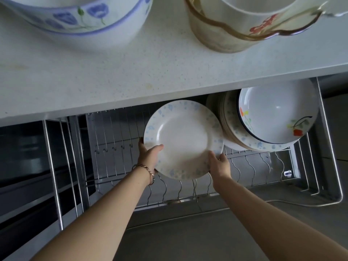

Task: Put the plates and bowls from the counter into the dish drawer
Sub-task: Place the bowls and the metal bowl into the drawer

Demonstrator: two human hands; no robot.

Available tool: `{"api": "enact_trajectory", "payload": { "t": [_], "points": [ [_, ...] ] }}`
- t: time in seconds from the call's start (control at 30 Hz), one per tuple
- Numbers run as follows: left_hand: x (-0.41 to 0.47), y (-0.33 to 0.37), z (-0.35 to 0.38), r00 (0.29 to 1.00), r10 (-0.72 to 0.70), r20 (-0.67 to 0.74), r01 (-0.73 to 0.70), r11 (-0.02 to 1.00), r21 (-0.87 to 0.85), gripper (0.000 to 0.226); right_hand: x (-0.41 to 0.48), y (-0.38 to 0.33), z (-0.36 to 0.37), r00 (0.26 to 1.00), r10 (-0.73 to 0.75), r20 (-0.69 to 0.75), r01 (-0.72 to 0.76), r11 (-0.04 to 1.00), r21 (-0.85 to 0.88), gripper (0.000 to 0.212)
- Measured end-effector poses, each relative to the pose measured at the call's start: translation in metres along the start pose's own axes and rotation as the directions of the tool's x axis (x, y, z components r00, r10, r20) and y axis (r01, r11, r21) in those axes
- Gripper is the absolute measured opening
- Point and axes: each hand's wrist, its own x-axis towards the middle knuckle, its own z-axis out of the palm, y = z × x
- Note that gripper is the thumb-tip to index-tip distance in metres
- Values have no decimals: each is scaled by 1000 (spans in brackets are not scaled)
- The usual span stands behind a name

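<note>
A white plate with a pale blue speckled rim (183,132) is held upright over the wire rack of the open dish drawer (116,146). My left hand (148,154) grips its lower left edge, thumb on the face. Its lower right edge is gripped by my right hand (219,162). To the right, a stack of similar plates (231,132) leans in the rack, with a white flower-painted dish (278,112) in front of them. Two bowls stand on the counter: one with blue flowers (79,17), one cream with a brown rim (235,29).
The white speckled counter (131,72) overhangs the back part of the drawer. The drawer's wire dividers (169,187) stand below the held plate. A metal rail (329,147) bounds the drawer's right side. Dark cabinet shelves (24,166) lie to the left, grey floor below.
</note>
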Motion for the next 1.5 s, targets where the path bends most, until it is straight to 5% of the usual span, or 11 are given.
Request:
{"api": "enact_trajectory", "payload": {
  "t": [0.17, 0.23, 0.3, 0.4, 0.53, 0.63, 0.77, 0.9, 1.2, 1.4, 1.5],
  "points": [
    [-19, 13, -9, 997, -26, -73, 46, 955, 294, 58, -9, -16, -14, 998, 26, 64, -7, 958, -288, 9],
    [-38, 24, -7, 981, 102, -163, -4, 859, 512, 54, -24, -35, -28, 985, 64, 163, 27, 864, -503, 14],
    [-65, 41, -3, 964, 245, -106, -134, 789, 599, 51, -44, -61, -45, 961, 52, 270, 139, 757, -638, 19],
    [-120, 74, 1, 925, 368, 97, -365, 786, 499, 28, -88, -113, -73, 908, -38, 417, 272, 811, -518, 33],
    [-188, 123, 9, 845, 502, 183, -534, 799, 277, 22, -143, -189, -112, 874, -208, 439, 252, 967, -43, 27],
    [-209, 165, 26, 890, 402, 215, -409, 912, -13, 37, -150, -236, -123, 827, -293, 479, 211, 953, 217, 47],
    [-217, 199, 59, 886, 326, 330, -336, 942, -29, 34, -145, -261, -110, 775, -324, 542, 113, 915, 386, 48],
    [-216, 202, 73, 890, 357, 284, -333, 934, -131, 64, -146, -252, -113, 769, -347, 537, 64, 878, 475, 35],
    [-260, 86, 36, 933, 243, 265, -239, 970, -49, 61, -168, -166, -177, 761, -254, 597, 183, 967, 178, 50],
    [-272, 22, -28, 962, 129, 240, -116, 991, -68, 52, -183, -118, -142, 719, -127, 683, 244, 967, -77, 59],
    [-240, 11, -71, 973, 56, 223, -103, 973, 205, 47, -182, -96, -103, 756, -65, 651, 202, 970, -137, 56]
  ]
}}
